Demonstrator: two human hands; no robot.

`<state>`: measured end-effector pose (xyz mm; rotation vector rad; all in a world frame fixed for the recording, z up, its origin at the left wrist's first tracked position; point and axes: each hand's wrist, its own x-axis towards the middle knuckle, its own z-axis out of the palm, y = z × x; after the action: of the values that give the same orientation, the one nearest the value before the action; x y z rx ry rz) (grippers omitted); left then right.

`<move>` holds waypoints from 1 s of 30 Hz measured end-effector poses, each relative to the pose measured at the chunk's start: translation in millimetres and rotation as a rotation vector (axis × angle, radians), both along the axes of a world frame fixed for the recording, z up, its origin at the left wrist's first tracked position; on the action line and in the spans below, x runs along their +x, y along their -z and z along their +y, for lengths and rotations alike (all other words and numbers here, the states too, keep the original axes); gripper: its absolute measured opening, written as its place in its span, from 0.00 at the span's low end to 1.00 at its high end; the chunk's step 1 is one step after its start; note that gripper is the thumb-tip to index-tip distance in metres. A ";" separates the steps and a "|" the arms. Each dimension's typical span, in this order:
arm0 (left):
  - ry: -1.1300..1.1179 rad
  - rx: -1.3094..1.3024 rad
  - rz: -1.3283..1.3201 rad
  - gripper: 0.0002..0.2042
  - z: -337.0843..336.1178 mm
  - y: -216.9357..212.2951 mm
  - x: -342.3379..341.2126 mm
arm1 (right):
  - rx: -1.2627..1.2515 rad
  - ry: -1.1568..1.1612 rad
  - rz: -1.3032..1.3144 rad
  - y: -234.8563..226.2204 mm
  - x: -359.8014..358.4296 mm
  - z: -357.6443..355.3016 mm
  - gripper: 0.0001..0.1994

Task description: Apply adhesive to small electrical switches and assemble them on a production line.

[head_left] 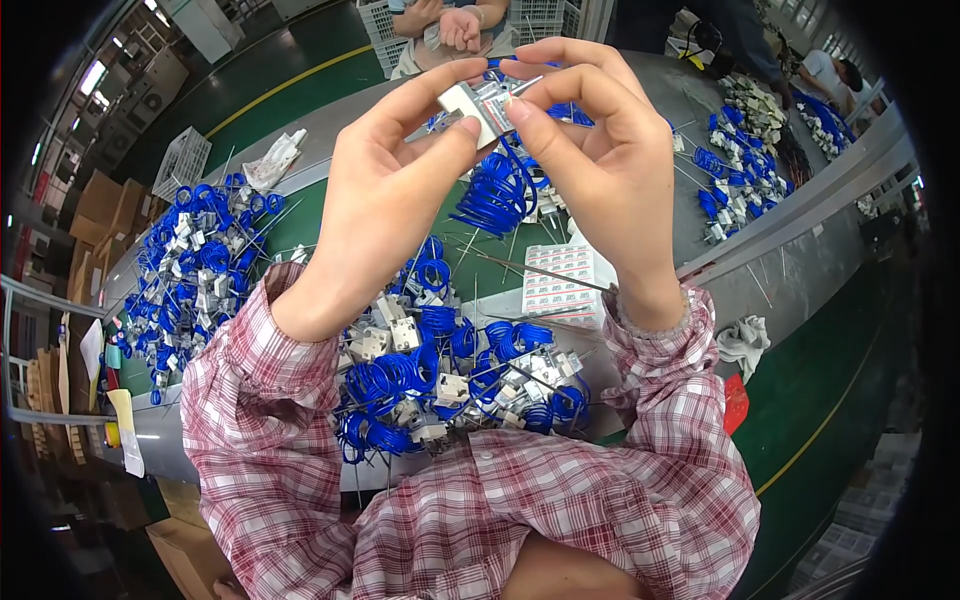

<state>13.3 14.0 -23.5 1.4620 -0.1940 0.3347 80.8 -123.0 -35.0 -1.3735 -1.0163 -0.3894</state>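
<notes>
Raised over the table, my left hand [385, 170] pinches a capillary thermostat [478, 108] by its white plastic side, between thumb and fingers. The thermostat has a metal body and a blue coiled tube [493, 200] hanging below it. My right hand [615, 150] is closed at the metal side, thumb and forefinger pressed against it by a small white label with print. Below the right hand lies a sheet of printed labels [560, 280]. A heap of similar thermostats [435, 370] with blue coils spreads between my forearms.
A larger pile of thermostats [190, 270] covers the table's left, and another [735, 160] lies far right. White cloths [275, 160] [743, 345] rest near both table sides. Across the table, a person's hands [455, 25] show. A metal rail [800, 215] runs along the right.
</notes>
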 end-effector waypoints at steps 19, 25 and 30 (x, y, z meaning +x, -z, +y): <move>-0.028 0.007 0.010 0.18 3.3 4.6 2.0 | -0.043 0.007 0.036 2.3 -1.2 6.1 0.02; -0.048 -0.011 0.002 0.18 4.4 6.2 3.1 | -0.064 0.046 -0.007 2.3 -0.8 8.9 0.02; -0.064 0.011 0.017 0.17 6.1 9.3 5.2 | -0.097 0.060 -0.009 3.6 0.3 9.5 0.02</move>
<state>18.6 20.1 -32.8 1.4834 -0.1353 0.3733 81.0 -113.5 -38.6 -1.4933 -1.0145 -0.3957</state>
